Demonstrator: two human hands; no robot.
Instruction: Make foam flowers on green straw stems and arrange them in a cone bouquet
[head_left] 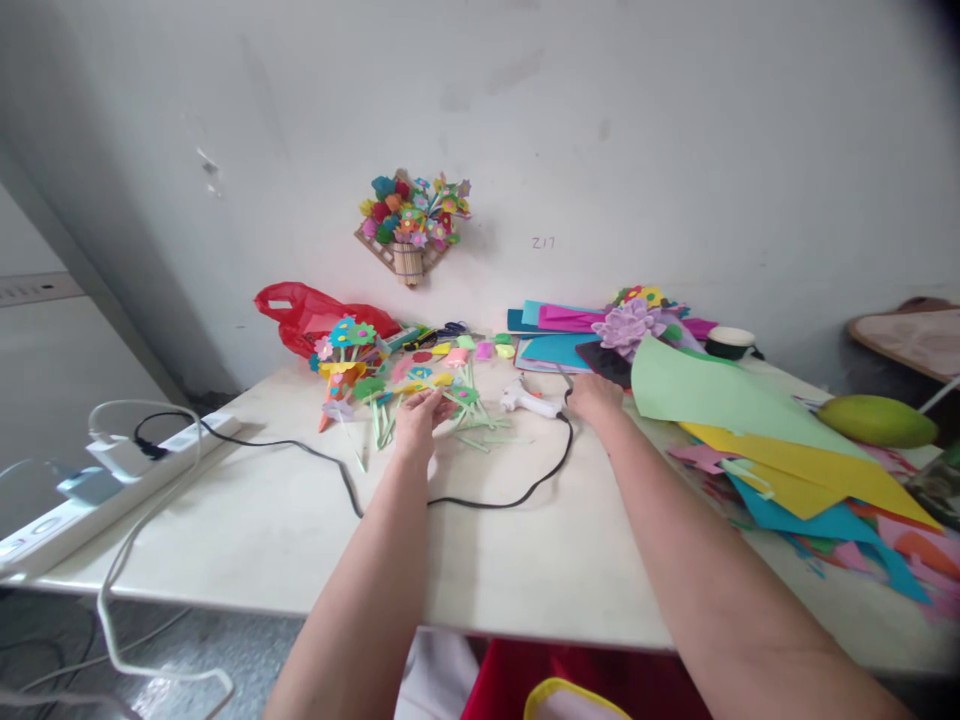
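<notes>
My left hand [424, 408] is over the middle of the table, fingers pinched together among thin pale green strips [377, 420]. What the fingertips hold is too small to make out. Just right of them is a green flower [465, 394] with a purple centre. My right hand [596, 396] is closed, right of a white hot glue gun [529, 400]. A grey blade and a black loop stick out by its fingers and look like scissors [565, 378]. More small flowers [367, 388] lie left of my left hand.
Coloured felt sheets [750, 410] and scraps pile up on the right beside a green mango-like fruit [876, 421]. A black cord runs from the glue gun to a power strip [120, 490] at left. A red bag [322, 315] and felt-flower bouquet [343, 355] stand at back left.
</notes>
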